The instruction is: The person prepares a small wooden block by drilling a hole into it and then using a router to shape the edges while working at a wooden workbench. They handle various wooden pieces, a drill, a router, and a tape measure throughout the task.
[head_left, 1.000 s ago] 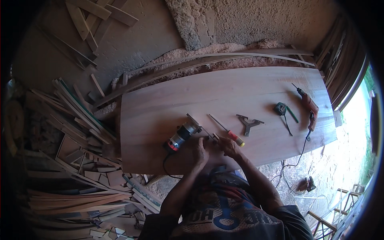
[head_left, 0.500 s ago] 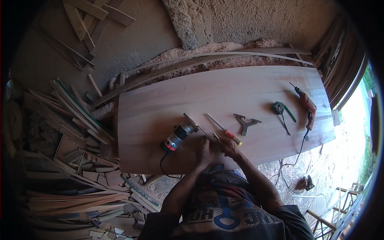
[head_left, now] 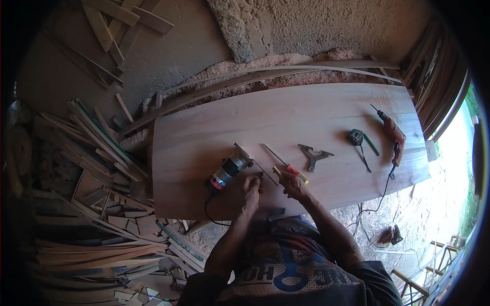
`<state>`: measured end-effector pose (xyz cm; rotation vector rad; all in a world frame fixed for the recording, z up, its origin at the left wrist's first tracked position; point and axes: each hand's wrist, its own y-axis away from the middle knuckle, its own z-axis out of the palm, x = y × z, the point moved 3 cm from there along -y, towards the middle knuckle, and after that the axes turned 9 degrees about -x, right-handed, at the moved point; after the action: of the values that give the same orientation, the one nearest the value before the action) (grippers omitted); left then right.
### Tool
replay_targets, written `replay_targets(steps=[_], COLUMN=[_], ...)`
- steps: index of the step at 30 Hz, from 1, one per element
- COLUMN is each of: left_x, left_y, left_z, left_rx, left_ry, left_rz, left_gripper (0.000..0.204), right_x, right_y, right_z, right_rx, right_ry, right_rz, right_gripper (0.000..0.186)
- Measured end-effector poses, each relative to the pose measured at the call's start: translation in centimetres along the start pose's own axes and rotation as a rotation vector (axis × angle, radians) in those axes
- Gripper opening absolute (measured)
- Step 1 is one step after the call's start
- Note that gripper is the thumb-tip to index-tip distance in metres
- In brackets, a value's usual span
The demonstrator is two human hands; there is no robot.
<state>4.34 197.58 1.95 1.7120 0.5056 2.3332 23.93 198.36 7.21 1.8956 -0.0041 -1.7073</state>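
My left hand [head_left: 252,189] is beside the router [head_left: 228,170], fingers curled near a small dark item too small to name. My right hand [head_left: 294,187] grips a small light wooden piece [head_left: 277,172]. Between my hands a thin metal rod [head_left: 266,174] extends from the router's base. A red-and-yellow screwdriver [head_left: 272,152] lies just beyond, partly behind my right hand. A Y-shaped metal bracket [head_left: 316,160] lies to its right. All rest on or over a wide pale wooden board [head_left: 204,127].
A tape measure [head_left: 355,136], green pencil [head_left: 371,144] and corded drill [head_left: 394,135] lie rightward on the board. Long strips [head_left: 286,68] lie behind it; scrap wood [head_left: 112,224] piles at left. A rough wall [head_left: 326,25] stands behind; bright ground [head_left: 418,209] shows at right.
My left hand has shifted slightly left, away from my right hand, and more of the thin rod shows between them. My right hand has barely moved.
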Motion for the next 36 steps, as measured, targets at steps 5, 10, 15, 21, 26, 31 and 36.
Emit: replay_targets(steps=[5, 10, 15, 21, 26, 31, 36], left_x=[0.2, -2.7, -3.6, -3.7, -3.2, -3.2, -3.0], left_y=[0.0, -1.2, -1.8, -2.2, -1.8, -2.0, -1.9], left_z=[1.0, -0.3, -0.1, 0.7, 1.0, 0.8, 1.1], left_rx=[-0.030, -0.054, -0.074, -0.136, -0.063, -0.109, -0.101], left_ry=[0.065, 0.150, 0.211, 0.329, 0.272, 0.309, 0.311], left_rz=[-0.036, -0.114, -0.150, -0.094, -0.115, -0.102, -0.090], left_gripper=[0.008, 0.014, 0.015, 0.012, 0.012, 0.010, 0.007], right_x=[0.3, 1.1, 1.1, 0.2, -0.8, 0.3, -0.4], right_y=[-0.3, -1.1, -1.2, -0.7, -0.5, -1.2, -1.1], right_z=[0.3, 0.7, 0.8, 0.7, 0.3, 0.8, 1.0], right_rx=[-0.040, -0.092, -0.140, -0.195, -0.266, -0.189, -0.159], right_ry=[0.005, 0.024, 0.058, 0.032, 0.048, 0.066, 0.124], right_rz=[0.022, 0.009, 0.051, 0.079, 0.077, 0.041, 0.121], right_gripper=[0.040, 0.048, 0.059, 0.063, 0.064, 0.060, 0.058])
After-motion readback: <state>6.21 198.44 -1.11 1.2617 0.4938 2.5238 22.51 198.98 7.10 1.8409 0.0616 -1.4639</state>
